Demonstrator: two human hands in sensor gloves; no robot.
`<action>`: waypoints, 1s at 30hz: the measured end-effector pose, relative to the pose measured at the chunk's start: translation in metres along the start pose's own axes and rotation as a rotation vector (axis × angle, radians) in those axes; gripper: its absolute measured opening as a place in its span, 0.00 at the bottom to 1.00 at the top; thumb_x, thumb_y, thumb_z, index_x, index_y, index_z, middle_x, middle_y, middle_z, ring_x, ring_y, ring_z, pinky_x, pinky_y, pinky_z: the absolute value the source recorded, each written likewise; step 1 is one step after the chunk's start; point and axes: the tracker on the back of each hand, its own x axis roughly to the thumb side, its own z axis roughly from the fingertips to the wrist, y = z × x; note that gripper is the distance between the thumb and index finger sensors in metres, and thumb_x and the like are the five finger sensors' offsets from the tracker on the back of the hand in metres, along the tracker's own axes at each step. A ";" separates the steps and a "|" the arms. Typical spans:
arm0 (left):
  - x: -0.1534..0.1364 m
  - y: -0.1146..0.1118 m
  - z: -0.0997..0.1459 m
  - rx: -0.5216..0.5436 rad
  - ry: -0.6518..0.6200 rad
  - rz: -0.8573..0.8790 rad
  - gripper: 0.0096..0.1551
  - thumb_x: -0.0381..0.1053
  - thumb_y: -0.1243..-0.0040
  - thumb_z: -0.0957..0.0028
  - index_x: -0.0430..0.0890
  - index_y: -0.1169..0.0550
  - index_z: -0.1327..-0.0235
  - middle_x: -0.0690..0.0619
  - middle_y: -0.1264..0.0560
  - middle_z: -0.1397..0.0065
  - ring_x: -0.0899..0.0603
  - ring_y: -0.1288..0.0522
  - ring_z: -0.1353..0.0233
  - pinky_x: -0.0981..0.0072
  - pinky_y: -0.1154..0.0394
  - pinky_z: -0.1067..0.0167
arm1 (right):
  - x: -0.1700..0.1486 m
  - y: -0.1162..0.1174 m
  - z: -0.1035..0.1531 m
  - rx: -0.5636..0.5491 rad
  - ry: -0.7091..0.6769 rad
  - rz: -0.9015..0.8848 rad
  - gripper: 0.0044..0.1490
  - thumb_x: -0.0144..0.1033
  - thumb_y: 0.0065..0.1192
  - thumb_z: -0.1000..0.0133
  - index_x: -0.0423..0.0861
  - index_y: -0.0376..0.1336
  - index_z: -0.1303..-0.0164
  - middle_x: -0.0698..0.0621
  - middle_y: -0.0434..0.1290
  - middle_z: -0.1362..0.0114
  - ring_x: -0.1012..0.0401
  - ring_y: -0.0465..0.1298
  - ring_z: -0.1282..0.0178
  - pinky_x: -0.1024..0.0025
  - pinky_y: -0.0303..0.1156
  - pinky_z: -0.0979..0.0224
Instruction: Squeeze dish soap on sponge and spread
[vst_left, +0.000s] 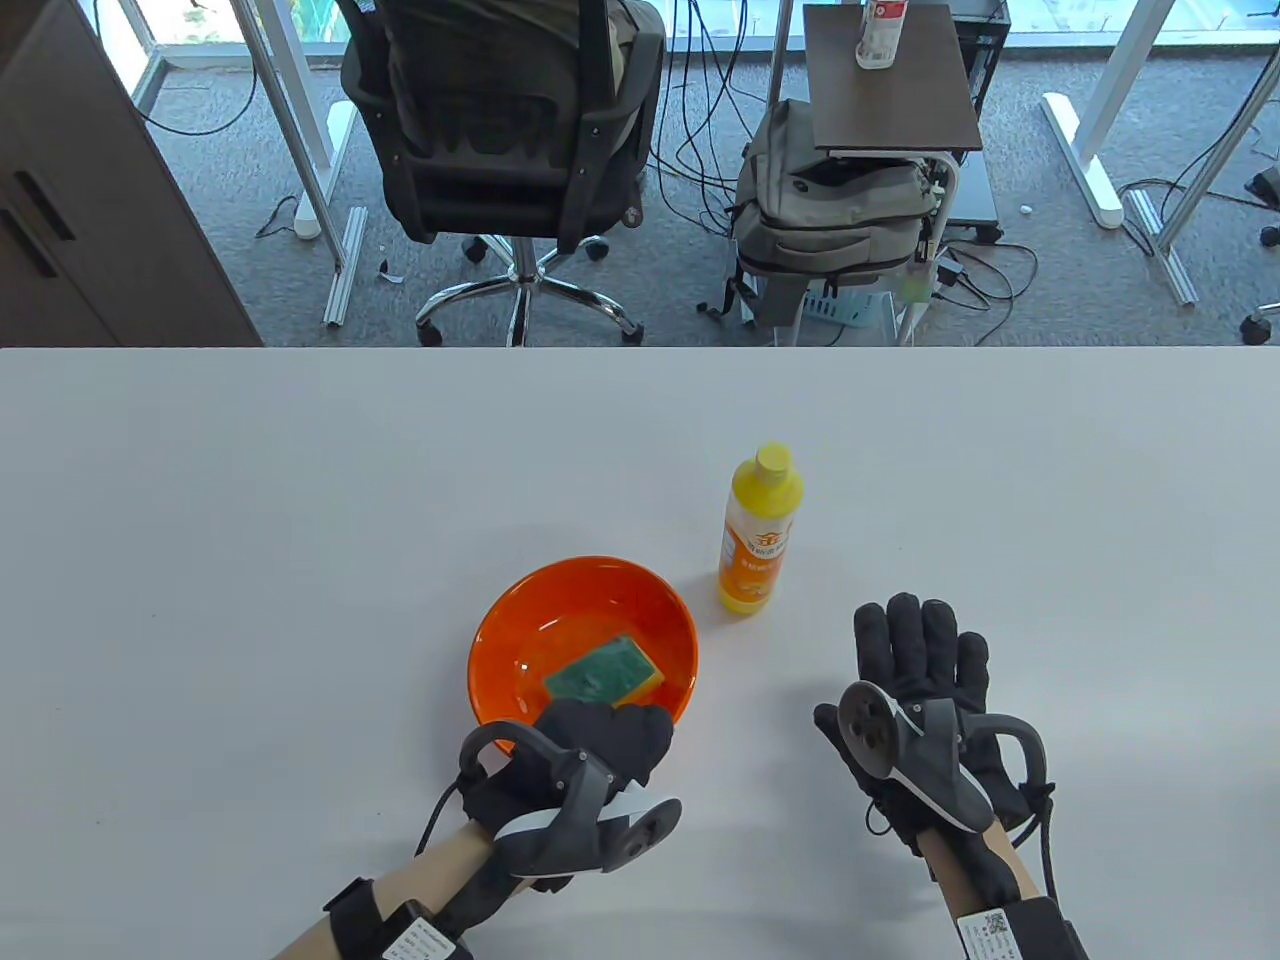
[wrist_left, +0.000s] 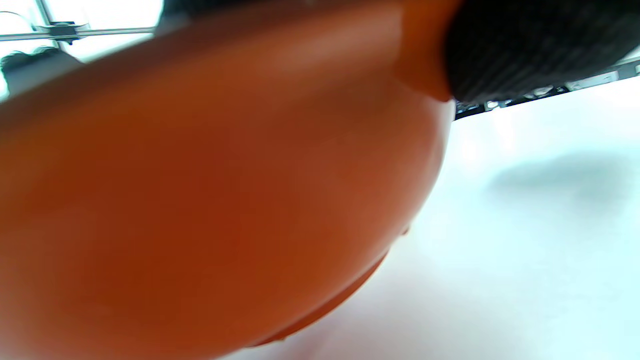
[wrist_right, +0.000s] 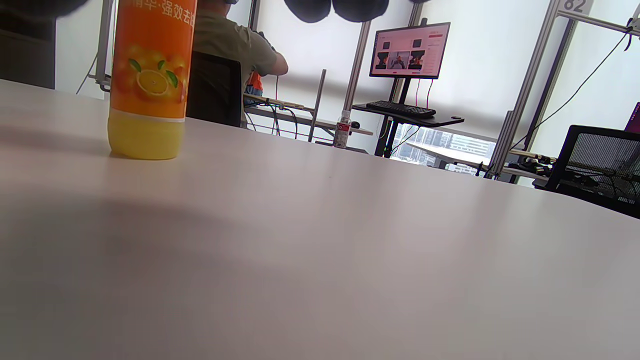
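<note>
A green and yellow sponge (vst_left: 604, 672) lies green side up inside an orange bowl (vst_left: 530, 610) on the white table. A yellow dish soap bottle (vst_left: 759, 530) with an orange label stands upright, cap on, just right of the bowl; its lower part also shows in the right wrist view (wrist_right: 150, 80). My left hand (vst_left: 607, 737) grips the bowl's near rim, fingers curled over it; the bowl's outer wall (wrist_left: 210, 200) fills the left wrist view. My right hand (vst_left: 920, 650) lies flat on the table, fingers spread, empty, in front and right of the bottle.
The white table (vst_left: 250, 520) stretches wide to the left, right and behind the bowl. Beyond its far edge are an office chair (vst_left: 500, 130), a backpack (vst_left: 830, 210) and a small dark side table (vst_left: 890, 80).
</note>
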 end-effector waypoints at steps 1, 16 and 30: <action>0.006 0.000 -0.001 -0.001 -0.015 -0.019 0.32 0.57 0.28 0.65 0.51 0.20 0.45 0.61 0.16 0.61 0.51 0.14 0.68 0.63 0.14 0.62 | 0.000 0.000 0.000 -0.002 0.000 -0.001 0.62 0.73 0.51 0.60 0.57 0.37 0.20 0.50 0.42 0.12 0.47 0.47 0.12 0.44 0.45 0.15; 0.032 -0.018 -0.006 -0.005 -0.109 -0.045 0.32 0.57 0.27 0.65 0.53 0.20 0.45 0.62 0.16 0.61 0.51 0.14 0.67 0.63 0.14 0.61 | -0.001 0.000 0.000 0.001 0.001 0.001 0.62 0.73 0.51 0.60 0.57 0.37 0.20 0.51 0.42 0.12 0.47 0.47 0.12 0.44 0.45 0.15; 0.031 -0.020 -0.006 -0.013 -0.109 -0.044 0.32 0.60 0.27 0.67 0.56 0.20 0.46 0.64 0.16 0.61 0.52 0.14 0.67 0.64 0.14 0.61 | 0.000 0.000 0.000 0.013 0.002 0.007 0.62 0.73 0.51 0.60 0.57 0.37 0.20 0.50 0.42 0.12 0.47 0.47 0.12 0.44 0.45 0.15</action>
